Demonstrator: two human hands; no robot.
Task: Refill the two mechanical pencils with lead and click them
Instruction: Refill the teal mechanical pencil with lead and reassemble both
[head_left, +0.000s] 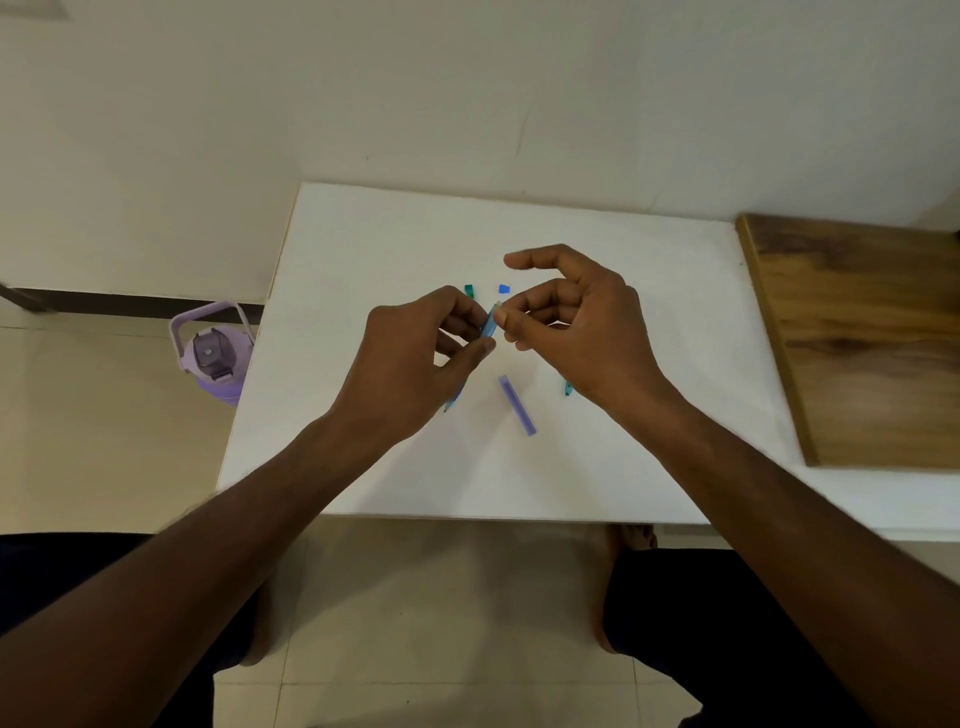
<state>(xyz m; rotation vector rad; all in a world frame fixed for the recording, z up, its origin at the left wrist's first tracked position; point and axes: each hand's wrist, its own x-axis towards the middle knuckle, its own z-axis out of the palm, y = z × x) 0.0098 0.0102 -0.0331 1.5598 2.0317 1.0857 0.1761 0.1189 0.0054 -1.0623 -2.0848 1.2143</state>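
Head view, looking down on a white bench (363, 249). Above the middle of the bench the left hand (415, 358) grips a translucent blue mechanical pencil (489, 323), fingers and thumb curled round the barrel; the barrel slants, its upper end pale and open-looking, its lower tip (451, 404) showing below the palm. The right hand (576, 327) meets that upper end with thumb and forefinger pinched close together — whether a lead lies between them is too fine to tell; the remaining fingers arch loosely above.

On the bench, between the two wrists, lies a slim purple lead case (517, 405), flat and slightly angled toward the near edge. Toward the far edge, just beyond the hands, sit two small caps — a teal cap (469, 290) and a blue cap (504, 289), apart from each other. A teal pencil (568, 388) is mostly hidden under the right wrist; only its tip shows.

On the floor by the bench's left edge stands a lilac bottle (215, 353). A wooden board (857, 332) adjoins the right edge.
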